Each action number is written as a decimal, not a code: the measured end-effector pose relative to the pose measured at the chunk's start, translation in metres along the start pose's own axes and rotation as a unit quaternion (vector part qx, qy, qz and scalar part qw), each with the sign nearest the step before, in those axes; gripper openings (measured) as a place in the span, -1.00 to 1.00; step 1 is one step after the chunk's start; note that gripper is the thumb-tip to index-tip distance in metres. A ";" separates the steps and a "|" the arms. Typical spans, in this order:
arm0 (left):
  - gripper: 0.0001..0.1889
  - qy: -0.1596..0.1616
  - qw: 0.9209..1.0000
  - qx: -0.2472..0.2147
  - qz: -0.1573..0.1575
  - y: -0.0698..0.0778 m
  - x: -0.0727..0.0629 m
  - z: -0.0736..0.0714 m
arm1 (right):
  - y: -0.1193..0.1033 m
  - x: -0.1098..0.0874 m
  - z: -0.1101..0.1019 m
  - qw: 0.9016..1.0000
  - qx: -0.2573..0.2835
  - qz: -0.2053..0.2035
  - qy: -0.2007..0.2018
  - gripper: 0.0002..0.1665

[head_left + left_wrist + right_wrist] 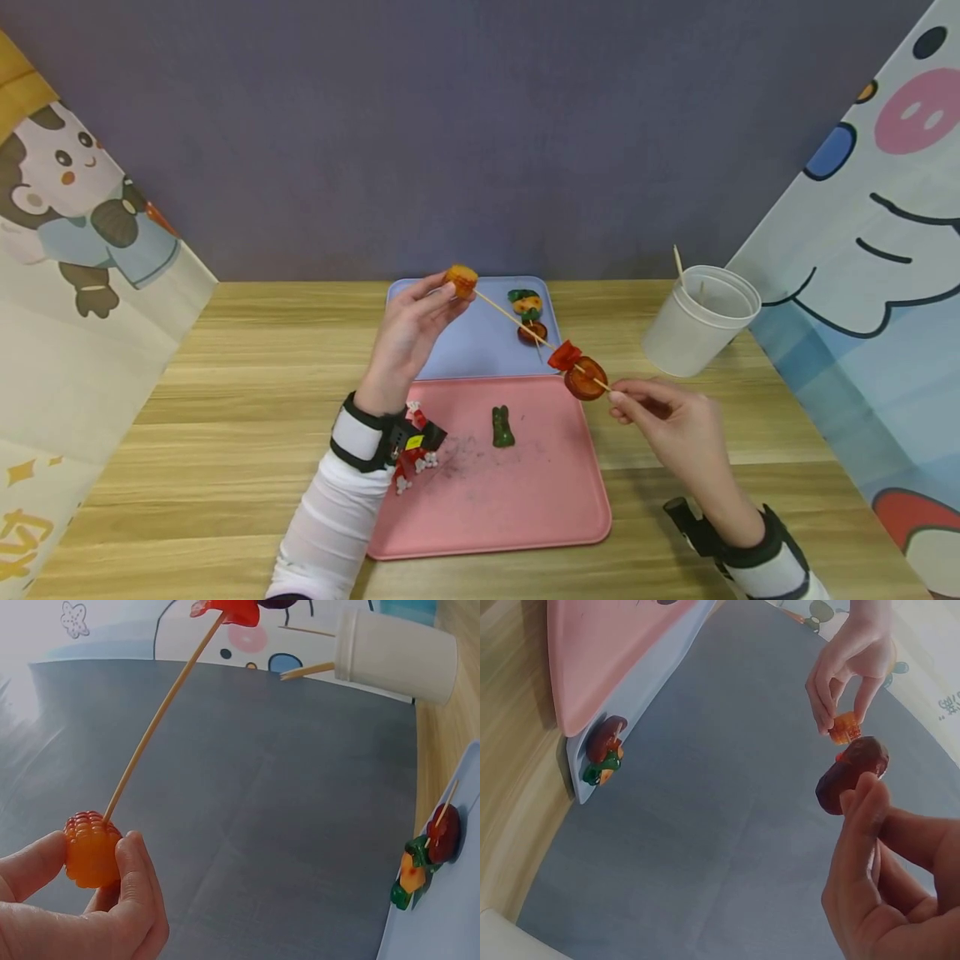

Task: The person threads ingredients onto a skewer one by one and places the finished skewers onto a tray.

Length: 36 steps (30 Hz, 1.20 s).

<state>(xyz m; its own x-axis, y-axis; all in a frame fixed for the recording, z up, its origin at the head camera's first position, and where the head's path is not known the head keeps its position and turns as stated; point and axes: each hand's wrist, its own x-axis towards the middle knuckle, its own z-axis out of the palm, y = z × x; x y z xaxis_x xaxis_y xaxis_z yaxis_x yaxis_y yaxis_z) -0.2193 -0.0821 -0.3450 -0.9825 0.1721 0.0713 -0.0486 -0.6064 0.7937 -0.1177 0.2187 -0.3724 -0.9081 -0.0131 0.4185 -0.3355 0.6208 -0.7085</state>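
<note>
My left hand (411, 329) pinches an orange corn piece (93, 851) between thumb and fingers, up over the blue tray. A thin wooden skewer (161, 712) runs from the corn toward my right hand (671, 417), its tip right at the corn's surface. Near its lower end my right thumb and fingertips pinch the skewer. Threaded on it close to those fingers are a brown-red round slice (586, 379) and a red pepper-like piece (564, 356). Between the red piece and the corn the stick is bare.
On the blue tray (472, 342) lies a loaded skewer (527, 306) with green, yellow and brown pieces. The pink tray (525, 508) in front bears a green piece (502, 427) and red-and-white pieces (408, 467) partly behind my left wrist. A white cup (686, 333) with sticks stands right.
</note>
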 end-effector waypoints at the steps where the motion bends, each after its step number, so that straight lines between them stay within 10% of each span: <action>1: -0.86 0.002 1.000 0.003 -0.001 0.000 0.000 0.001 | 0.000 0.000 0.000 1.000 -0.003 0.000 -0.005 -0.89; 36: -0.92 0.001 0.996 0.082 -0.026 -0.027 -0.002 0.014 | 0.001 -0.001 0.002 0.999 -0.023 0.017 -0.039 -0.88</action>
<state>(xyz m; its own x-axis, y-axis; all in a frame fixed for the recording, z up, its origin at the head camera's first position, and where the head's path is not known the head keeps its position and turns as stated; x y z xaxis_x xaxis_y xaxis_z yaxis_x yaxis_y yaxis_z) -0.2135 -0.0547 -0.3580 -0.9796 0.1992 0.0266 -0.0698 -0.4613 0.8845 -0.1175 0.2179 -0.3745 -0.9362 -0.0507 0.3477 -0.2936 0.6567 -0.6947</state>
